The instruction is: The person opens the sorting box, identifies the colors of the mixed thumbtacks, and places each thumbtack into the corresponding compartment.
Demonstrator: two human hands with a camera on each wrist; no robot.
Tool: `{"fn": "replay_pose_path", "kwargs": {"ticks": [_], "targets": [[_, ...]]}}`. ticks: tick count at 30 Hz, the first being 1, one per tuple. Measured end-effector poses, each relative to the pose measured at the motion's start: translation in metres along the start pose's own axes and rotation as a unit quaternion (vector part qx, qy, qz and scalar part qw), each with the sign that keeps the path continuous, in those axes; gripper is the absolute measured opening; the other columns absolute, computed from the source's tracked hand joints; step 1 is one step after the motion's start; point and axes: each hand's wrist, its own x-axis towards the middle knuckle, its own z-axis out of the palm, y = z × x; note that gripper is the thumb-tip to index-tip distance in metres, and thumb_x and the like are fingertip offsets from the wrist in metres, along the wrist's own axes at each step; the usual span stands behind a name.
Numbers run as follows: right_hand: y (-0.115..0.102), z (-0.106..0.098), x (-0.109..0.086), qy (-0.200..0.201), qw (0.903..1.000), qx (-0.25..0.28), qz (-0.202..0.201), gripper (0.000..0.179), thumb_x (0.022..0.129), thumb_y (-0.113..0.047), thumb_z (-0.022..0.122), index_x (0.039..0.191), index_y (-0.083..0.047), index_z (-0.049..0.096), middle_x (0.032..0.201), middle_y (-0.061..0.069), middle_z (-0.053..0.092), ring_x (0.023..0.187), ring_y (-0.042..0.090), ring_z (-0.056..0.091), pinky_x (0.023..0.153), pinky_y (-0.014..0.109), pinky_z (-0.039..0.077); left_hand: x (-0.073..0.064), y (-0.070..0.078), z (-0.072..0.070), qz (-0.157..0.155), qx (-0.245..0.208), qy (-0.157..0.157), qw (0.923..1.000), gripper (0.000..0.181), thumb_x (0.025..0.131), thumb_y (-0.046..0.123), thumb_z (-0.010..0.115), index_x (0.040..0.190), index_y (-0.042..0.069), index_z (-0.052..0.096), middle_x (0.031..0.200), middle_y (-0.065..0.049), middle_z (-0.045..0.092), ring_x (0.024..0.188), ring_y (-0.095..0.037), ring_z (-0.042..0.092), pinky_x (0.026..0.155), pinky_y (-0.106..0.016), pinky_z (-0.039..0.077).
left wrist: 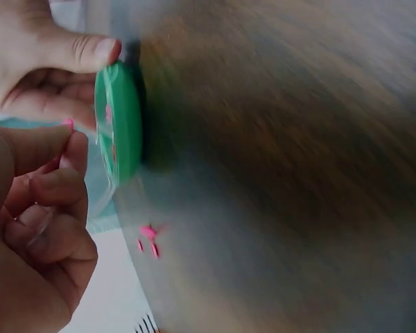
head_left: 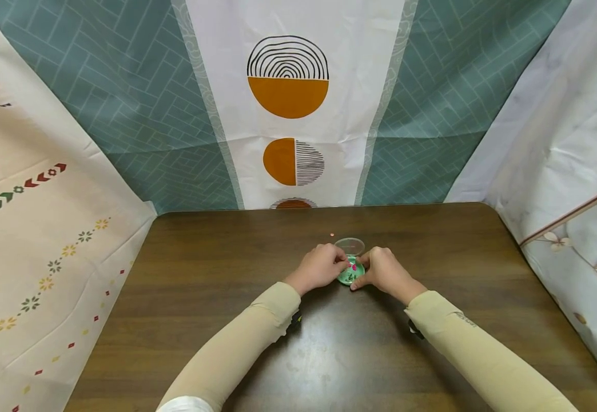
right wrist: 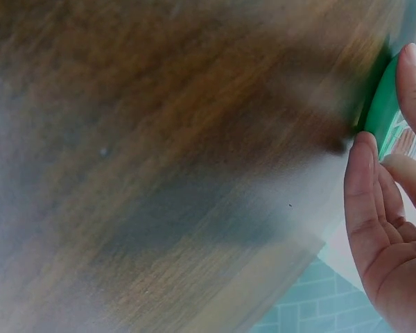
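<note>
The round box (left wrist: 128, 132) is bright green, and its lid (head_left: 350, 246) is see-through. The little bits (left wrist: 148, 232) are hot pink. The table (head_left: 201, 252) is dark brown with streaky wood lines. Both sleeves (head_left: 244, 346) are pale yellow. The back cloth (head_left: 123, 74) is blue-green with pale brick lines, and its white middle stripe (head_left: 350, 114) has circles, part orange and part black lines. The left cloth (head_left: 20, 257) is cream with red and green arrows and yellow and green flowers. The right cloth (head_left: 576, 183) is whitish with brown leaves.
</note>
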Motion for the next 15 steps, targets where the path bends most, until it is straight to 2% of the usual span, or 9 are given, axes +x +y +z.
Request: {"fn": "replay_pose_path", "kwargs": {"ticks": [4,8,12,15], "targets": [[0.001,0.002,0.000,-0.005,0.9999,0.008,-0.008,0.033,0.053,-0.035,0.089,0.074,-0.014,0.073,0.067,-0.008,0.068,0.062,0.008,0.054,0.055,0.025,0.044,0.006,0.009,0.006,0.008,0.067,-0.014,0.9976,0.024,0.092,0.024,0.055,0.070,0.020,0.064,0.059,0.010,0.049,0.053,-0.005,0.042,0.050,-0.023,0.036],[0.002,0.003,0.000,0.002,0.9999,0.001,-0.015,0.032,0.052,-0.036,0.089,0.071,-0.016,0.072,0.064,-0.010,0.066,0.061,0.009,0.054,0.055,0.025,0.043,0.012,0.015,0.008,0.007,0.127,-0.020,0.9916,0.022,0.091,0.023,0.055,0.072,0.023,0.066,0.063,0.012,0.055,0.056,-0.005,0.048,0.050,-0.025,0.040],[0.002,0.001,-0.001,0.005,0.9998,0.003,-0.021,0.032,0.052,-0.035,0.089,0.071,-0.016,0.072,0.065,-0.010,0.067,0.061,0.007,0.056,0.056,0.025,0.045,0.017,0.021,0.006,0.003,0.156,-0.036,0.9871,0.020,0.090,0.025,0.057,0.073,0.024,0.068,0.070,0.012,0.060,0.060,-0.006,0.053,0.051,-0.027,0.043],[0.003,0.000,-0.001,0.004,0.9996,0.010,-0.027,0.031,0.054,-0.033,0.089,0.074,-0.016,0.074,0.068,-0.008,0.069,0.062,0.006,0.058,0.057,0.025,0.047,0.020,0.025,0.006,0.003,0.161,-0.049,0.9858,0.018,0.089,0.026,0.059,0.075,0.024,0.070,0.075,0.012,0.062,0.063,-0.005,0.054,0.053,-0.029,0.045]]}}
